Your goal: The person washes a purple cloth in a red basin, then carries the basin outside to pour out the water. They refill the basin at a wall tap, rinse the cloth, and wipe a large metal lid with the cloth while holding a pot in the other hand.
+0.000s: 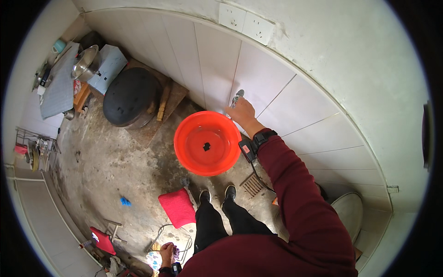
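Observation:
My right hand (243,112) is stretched out to the tiled wall, its fingers around what looks like a metal tap (237,96). Just below and to the left of it is a round red plastic basin (185,155). A dark, ragged patch (206,146) shows at the middle of its bottom; whether it is a hole or an object I cannot tell. What holds the basin up is hidden. Low in the picture, by my left leg, my left hand (167,254) has its fingers closed on a crumpled purple cloth (176,253).
A large black-lidded pot (131,97) stands left of the basin, a wooden-handled brush (164,104) beside it. A red-covered stool (177,207) is by my feet. Blue scrap (125,201) and a floor grate (253,184) lie on the concrete. A metal pot (86,62) stands farther off.

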Motion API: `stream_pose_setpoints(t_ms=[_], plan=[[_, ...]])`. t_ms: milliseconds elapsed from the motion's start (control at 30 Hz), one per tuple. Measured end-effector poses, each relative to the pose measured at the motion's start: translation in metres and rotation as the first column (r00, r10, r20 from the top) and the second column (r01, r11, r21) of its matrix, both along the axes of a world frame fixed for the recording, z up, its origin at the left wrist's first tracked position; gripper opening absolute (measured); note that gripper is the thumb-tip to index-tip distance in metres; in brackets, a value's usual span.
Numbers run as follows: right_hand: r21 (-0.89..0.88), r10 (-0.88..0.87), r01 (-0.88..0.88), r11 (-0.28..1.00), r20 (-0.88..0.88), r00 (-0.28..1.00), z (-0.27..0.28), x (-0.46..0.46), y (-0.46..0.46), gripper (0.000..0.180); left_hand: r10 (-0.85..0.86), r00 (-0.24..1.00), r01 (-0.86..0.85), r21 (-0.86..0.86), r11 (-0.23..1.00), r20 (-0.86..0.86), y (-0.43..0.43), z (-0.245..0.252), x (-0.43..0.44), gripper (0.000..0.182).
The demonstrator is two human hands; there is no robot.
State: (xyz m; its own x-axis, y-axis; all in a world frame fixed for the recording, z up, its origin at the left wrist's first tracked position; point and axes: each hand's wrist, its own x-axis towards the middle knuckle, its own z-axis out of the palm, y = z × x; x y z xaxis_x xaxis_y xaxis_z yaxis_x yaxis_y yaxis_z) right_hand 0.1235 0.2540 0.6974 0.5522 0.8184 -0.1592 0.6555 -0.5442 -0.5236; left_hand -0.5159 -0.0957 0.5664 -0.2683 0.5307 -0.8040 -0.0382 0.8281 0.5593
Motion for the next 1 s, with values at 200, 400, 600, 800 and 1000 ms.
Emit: stream_pose_setpoints(t_ms=[200,400,600,800,1000], plan=[[-0.016,0.108,-0.107,0.994,0.116,0.987,-0.023,0.016,0.009,0.021,-0.062,0.997,0.062,-0.010,0.998,0.040,0.004,-0.018,-0.023,0.010],[-0.069,0.206,-0.196,0.978,0.215,0.955,-0.031,0.036,0.007,0.020,-0.158,0.987,0.158,-0.031,0.987,0.001,0.073,-0.012,-0.036,0.003],[-0.121,0.070,-0.053,0.991,0.139,0.988,-0.027,0.020,-0.002,0.065,-0.183,0.983,0.183,0.047,0.982,0.002,0.152,0.004,-0.036,0.010],[0.104,-0.203,0.213,0.971,-0.104,0.974,-0.036,-0.003,-0.078,0.078,-0.278,0.959,0.277,0.013,0.961,0.048,0.206,0.005,-0.023,0.006],[-0.334,0.268,-0.258,0.907,-0.018,0.963,-0.128,-0.035,-0.297,0.022,-0.565,0.825,0.565,-0.006,0.825,0.030,0.262,-0.003,0.022,0.011]])
